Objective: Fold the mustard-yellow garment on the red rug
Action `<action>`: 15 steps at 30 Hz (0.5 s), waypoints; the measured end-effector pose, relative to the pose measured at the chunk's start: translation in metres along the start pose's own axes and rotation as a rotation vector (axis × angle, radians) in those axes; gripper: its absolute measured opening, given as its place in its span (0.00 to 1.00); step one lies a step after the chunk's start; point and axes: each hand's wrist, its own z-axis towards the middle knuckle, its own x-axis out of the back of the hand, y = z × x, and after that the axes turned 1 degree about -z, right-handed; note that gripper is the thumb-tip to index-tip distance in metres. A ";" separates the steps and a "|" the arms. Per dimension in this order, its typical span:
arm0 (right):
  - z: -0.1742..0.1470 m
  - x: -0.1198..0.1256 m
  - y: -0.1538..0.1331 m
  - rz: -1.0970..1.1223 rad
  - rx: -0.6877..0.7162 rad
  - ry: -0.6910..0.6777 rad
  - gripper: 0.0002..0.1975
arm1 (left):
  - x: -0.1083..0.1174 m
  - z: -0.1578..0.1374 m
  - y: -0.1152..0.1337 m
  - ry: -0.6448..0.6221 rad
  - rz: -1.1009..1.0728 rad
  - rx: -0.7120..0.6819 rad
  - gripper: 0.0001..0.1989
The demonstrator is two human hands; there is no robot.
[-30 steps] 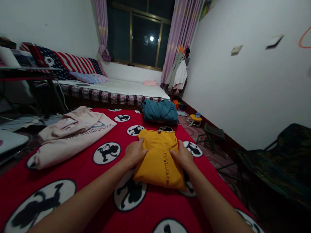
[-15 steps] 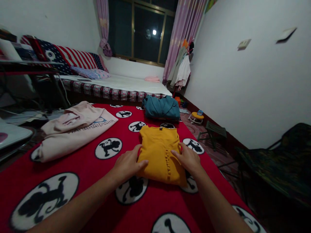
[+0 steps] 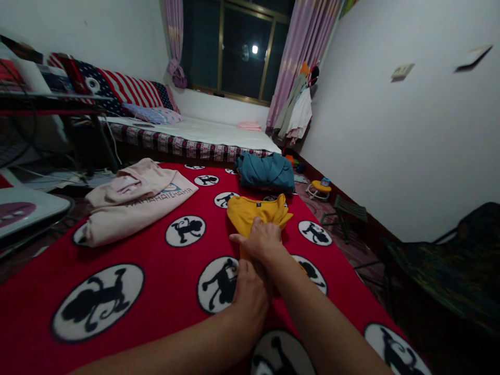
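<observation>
While the yellow top [image 3: 255,211] lies mid-blanket already folded narrow, the right hand [image 3: 261,242] presses flat on it and the left hand [image 3: 250,294] grips its near edge, so apparently one last fold remains, teal bundle [image 3: 266,173] beyond.

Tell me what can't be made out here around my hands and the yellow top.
- Head view: the near half of the yellow top lies hidden under the right hand and left hand.
- Both hands' fingertips are hidden: their grip cannot be told.
- The print on the pink garment is too small to read.
</observation>
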 end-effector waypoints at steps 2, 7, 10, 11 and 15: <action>0.004 -0.004 -0.004 -0.036 0.013 -0.024 0.40 | -0.004 -0.002 0.003 0.019 0.026 -0.023 0.25; 0.014 -0.007 0.008 -0.082 0.032 0.040 0.24 | 0.018 -0.018 -0.013 -0.044 -0.116 -0.157 0.19; 0.019 -0.004 0.024 -0.058 -0.015 0.088 0.21 | 0.045 -0.017 -0.043 0.023 -0.351 -0.178 0.15; 0.020 -0.003 0.031 -0.041 -0.033 0.095 0.21 | 0.052 -0.013 -0.055 0.078 -0.429 -0.146 0.13; 0.023 -0.002 0.069 0.131 -0.102 0.117 0.21 | 0.051 0.019 -0.112 0.356 -0.602 0.098 0.16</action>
